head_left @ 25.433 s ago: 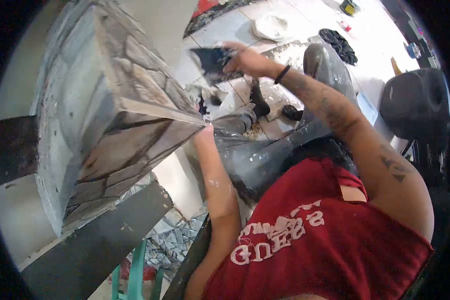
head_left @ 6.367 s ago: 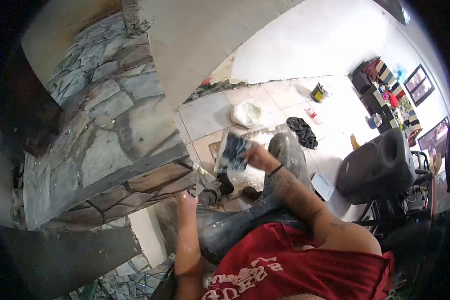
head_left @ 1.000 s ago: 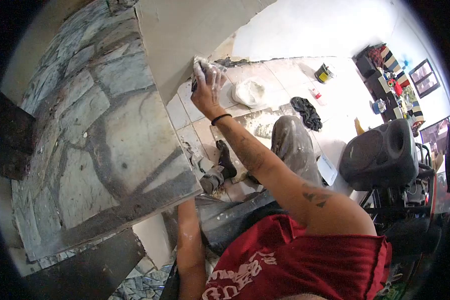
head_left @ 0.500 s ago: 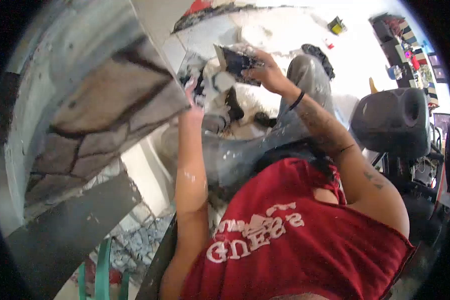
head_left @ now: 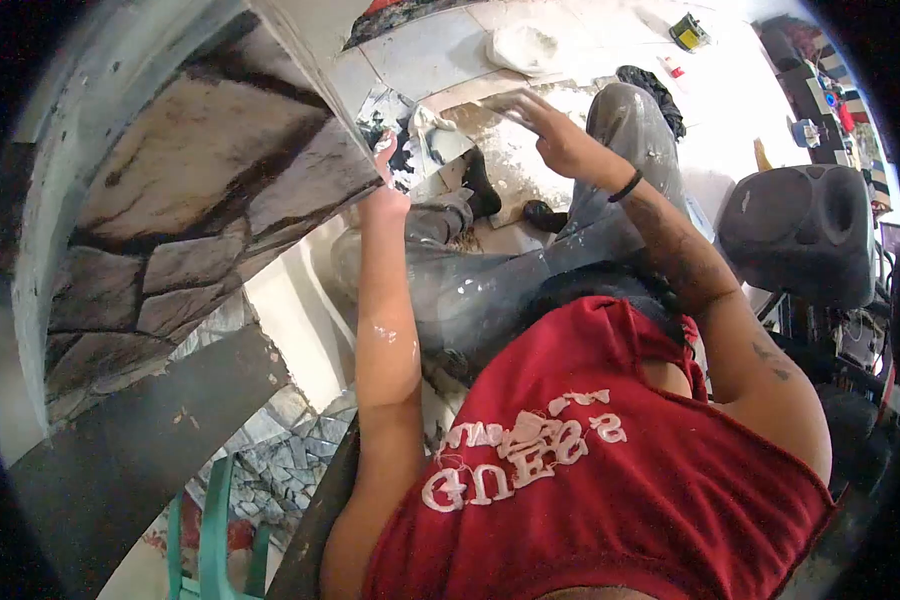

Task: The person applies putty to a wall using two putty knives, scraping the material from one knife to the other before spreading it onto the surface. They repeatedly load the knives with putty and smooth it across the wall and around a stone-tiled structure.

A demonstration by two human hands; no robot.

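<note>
My right hand [head_left: 562, 142] is raised over the floor in front of my bent knee. Its fingers are closed round a thin, flat scraper [head_left: 508, 104], seen nearly edge-on and blurred. My left hand [head_left: 382, 165] is at the corner of a stone-patterned panel [head_left: 170, 160], which hides most of its fingers. One digit points up, smeared with white. Right behind that hand lies a flat piece spattered black and white [head_left: 375, 108]. A crumpled whitish cloth or bag [head_left: 432, 135] sits beside it.
A large black speaker [head_left: 798, 235] stands at the right. A dark board [head_left: 160, 450] and a green plastic chair [head_left: 212, 530] are at lower left. On the tiled floor are a white bag [head_left: 523, 48], a yellow-and-black container [head_left: 688, 33] and a dark cloth [head_left: 660, 100].
My right hand has turned, so the scraper's dark broad face has given way to its thin edge. My left hand stays by the panel corner. The view has shifted slightly.
</note>
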